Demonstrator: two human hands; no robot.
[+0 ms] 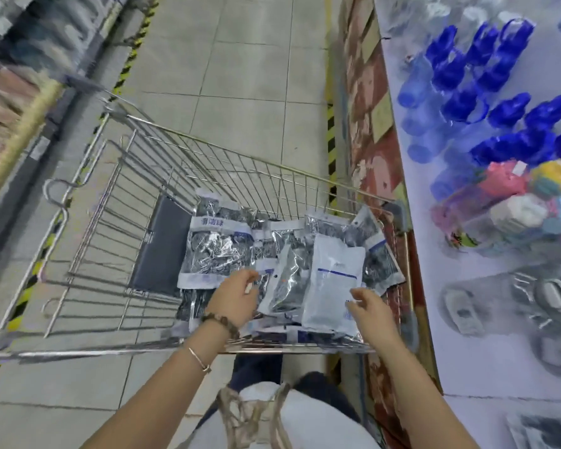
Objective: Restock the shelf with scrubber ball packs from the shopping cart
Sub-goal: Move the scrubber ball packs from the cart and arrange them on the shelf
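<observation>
Down in the basket of the wire shopping cart (208,150), a loose heap of silvery scrubber ball packs (217,251) lay flat and overlapping, filling the near, right part of the basket beside a dark grey panel (162,247). One pack lay white side up (334,280) at the right of the heap, and a narrower pack (285,286) was tilted just to its left. The left hand (237,296) reached over the cart's near rim with its fingers bent down onto the packs beside the tilted one; whether they actually gripped a pack could not be told. A bead bracelet (219,319) sat at that wrist and a thin bangle (200,358) further up the forearm. The right hand (371,311) was held wide and relaxed, holding nothing, fingertips at the near right corner of the white-backed pack. The cart stood on a pale tiled floor (240,59) edged with yellow-and-black striped tape (331,137). Close along the cart's right side ran the white shelf (467,367), carrying rows of blue-capped bottles (486,59), some colourful packed goods (512,196) nearer, and blurred grey packs (531,303) nearer still, too smeared to identify.
</observation>
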